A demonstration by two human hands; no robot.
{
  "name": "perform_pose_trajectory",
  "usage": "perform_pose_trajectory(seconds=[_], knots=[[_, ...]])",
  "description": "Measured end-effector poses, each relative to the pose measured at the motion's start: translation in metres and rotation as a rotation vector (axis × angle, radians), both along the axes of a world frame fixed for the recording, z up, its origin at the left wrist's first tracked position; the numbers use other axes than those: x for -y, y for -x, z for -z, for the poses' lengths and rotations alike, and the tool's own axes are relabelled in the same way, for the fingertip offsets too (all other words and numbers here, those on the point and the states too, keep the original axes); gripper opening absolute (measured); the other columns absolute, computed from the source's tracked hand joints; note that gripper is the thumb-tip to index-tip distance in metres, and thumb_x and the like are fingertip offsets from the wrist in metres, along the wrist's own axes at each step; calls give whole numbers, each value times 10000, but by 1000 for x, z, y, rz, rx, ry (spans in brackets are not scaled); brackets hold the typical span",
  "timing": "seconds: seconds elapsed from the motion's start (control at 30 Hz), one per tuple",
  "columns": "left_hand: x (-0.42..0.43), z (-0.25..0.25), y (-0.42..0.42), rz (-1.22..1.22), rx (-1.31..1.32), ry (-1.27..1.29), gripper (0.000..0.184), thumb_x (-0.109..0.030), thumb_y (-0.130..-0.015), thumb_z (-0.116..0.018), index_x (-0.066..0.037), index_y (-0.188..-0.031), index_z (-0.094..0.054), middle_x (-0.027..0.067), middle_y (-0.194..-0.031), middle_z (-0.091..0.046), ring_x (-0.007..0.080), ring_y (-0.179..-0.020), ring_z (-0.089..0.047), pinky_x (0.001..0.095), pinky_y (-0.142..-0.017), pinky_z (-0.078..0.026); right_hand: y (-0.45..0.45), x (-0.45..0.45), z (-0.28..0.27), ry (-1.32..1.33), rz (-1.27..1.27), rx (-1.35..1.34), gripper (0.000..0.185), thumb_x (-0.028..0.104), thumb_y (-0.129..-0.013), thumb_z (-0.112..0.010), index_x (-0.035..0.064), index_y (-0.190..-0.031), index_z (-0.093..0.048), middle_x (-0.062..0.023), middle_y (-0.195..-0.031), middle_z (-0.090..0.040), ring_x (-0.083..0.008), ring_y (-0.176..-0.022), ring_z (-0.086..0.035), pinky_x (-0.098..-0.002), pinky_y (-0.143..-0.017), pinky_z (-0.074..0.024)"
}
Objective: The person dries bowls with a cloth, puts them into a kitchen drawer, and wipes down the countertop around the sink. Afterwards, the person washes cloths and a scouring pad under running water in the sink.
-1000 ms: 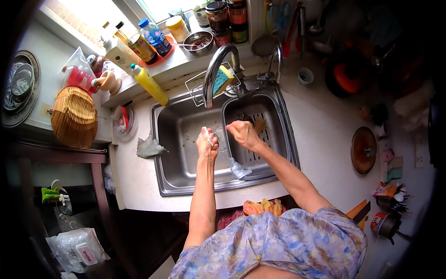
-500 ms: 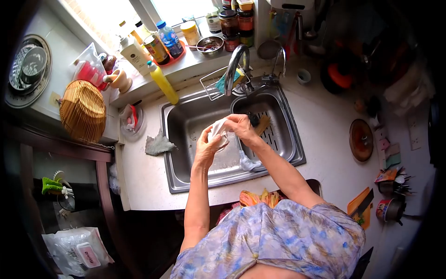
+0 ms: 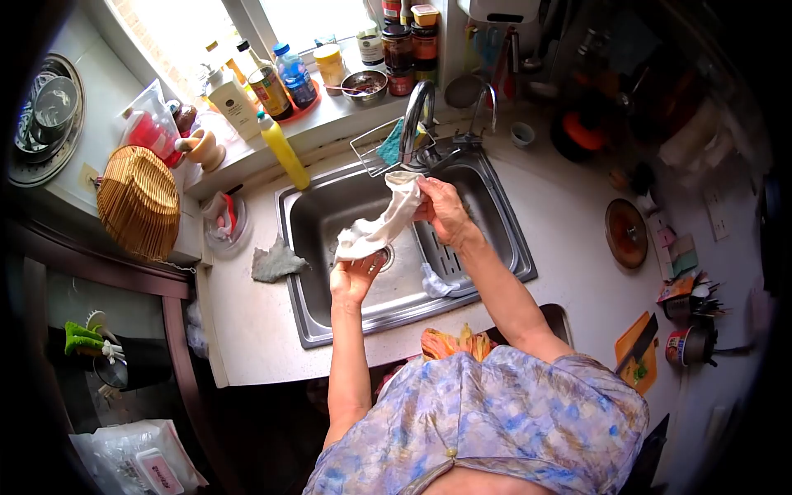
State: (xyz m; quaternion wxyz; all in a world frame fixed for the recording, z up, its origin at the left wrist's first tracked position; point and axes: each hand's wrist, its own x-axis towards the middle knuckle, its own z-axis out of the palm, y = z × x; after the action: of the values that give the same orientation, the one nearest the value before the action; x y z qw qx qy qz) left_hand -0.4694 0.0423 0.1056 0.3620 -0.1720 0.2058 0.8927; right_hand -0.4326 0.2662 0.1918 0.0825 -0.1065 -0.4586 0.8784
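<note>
My left hand (image 3: 352,285) at near-left end of white cloth (image 3: 375,233), fingers partly hidden, clamp uncertain. Cloth over sink (image 3: 318,219); seems spreading-out step. My right hand (image 3: 448,214) pinches far end. Next move calls for steady tension.

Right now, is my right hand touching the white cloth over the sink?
Touching. The head view shows the fingers of your right hand pinching the upper end of the white cloth, with no gap between them.
</note>
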Motion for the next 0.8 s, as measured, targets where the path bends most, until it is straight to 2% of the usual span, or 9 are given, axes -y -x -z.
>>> perform_pose_trajectory(seconds=[0.03, 0.13, 0.17, 0.23, 0.37, 0.4, 0.53, 0.67, 0.8], knots=[[-3, 1, 2, 6, 1, -1, 349, -258, -901, -417, -99, -1209, -456, 103, -1217, -488, 303, -1144, -446, 534, -950, -347, -1, 0, -3, 60, -41, -32, 261, 261, -899, -470, 33, -977, -571, -67, -849, -642, -148, -745, -637, -303, -661, -533], [-23, -16, -5, -59, -167, 804, 452, -262, -850, -545, -66, -1245, -444, 91, -1298, -426, 272, -1221, -362, 457, -1013, -226, 0, 8, -4, 78, -71, 0, 217, 227, -902, -471, 34, -963, -550, -52, -829, -622, -133, -709, -625, -285, -606, -533], [-26, -22, -4, -50, -172, 804, 452, -262, -850, -545, -66, -1245, -444, 91, -1298, -426, 272, -1221, -362, 457, -1013, -226, 1, 10, -4, 88, -85, 14, 195, 209, -903, -471, 35, -956, -540, -45, -819, -612, -126, -691, -620, -276, -579, -532], [-33, -34, 1, 43, -877, 577, 539, -152, -789, -631, -50, -1271, -412, 93, -1314, -408, 238, -1218, -365, 382, -1002, -250, 1, 10, -2, 115, -111, -3, 170, 185, -895, -487, 33, -954, -535, -32, -824, -599, -112, -703, -611, -273, -593, -532], [-45, -63, 8, 348, -1033, 535, 483, -73, -729, -682, -15, -1181, -523, 64, -1069, -581, 127, -972, -530, 261, -847, -405, 0, 5, -5, -23, -140, 35, 173, 192, -890, -506, 30, -936, -544, -16, -805, -591, -82, -685, -585, -245, -607, -505], [-48, -69, 6, 352, -1037, 567, 291, -89, -710, -707, -16, -976, -614, 15, -864, -607, 75, -781, -542, 222, -715, -441, 3, 0, -2, -43, -137, 20, 158, 187, -891, -509, 37, -918, -552, -13, -821, -595, -76, -719, -578, -241, -648, -492], [-42, -69, 14, 440, -975, 473, 192, -120, -751, -694, -76, -728, -508, -20, -737, -543, 49, -651, -484, 210, -613, -424, 12, -18, 9, -11, -116, 2, 147, 174, -897, -509, 40, -903, -568, -2, -824, -596, -59, -734, -554, -217, -673, -471], [-47, -68, 14, 453, -653, 323, 188, -105, -784, -655, -59, -892, -508, 12, -799, -568, 71, -693, -519, 218, -643, -442, 20, -23, 16, 27, -90, -14, 161, 194, -904, -502, 49, -923, -572, 9, -815, -590, -45, -719, -540, -196, -658, -467], [-59, -64, 17, 607, -766, 565, 233, -83, -757, -667, -35, -949, -542, 27, -848, -595, 84, -729, -539, 243, -717, -438, 28, -30, 24, 61, -82, -37, 161, 202, -899, -512, 51, -915, -567, 17, -789, -584, -39, -692, -536, -196, -628, -466]])
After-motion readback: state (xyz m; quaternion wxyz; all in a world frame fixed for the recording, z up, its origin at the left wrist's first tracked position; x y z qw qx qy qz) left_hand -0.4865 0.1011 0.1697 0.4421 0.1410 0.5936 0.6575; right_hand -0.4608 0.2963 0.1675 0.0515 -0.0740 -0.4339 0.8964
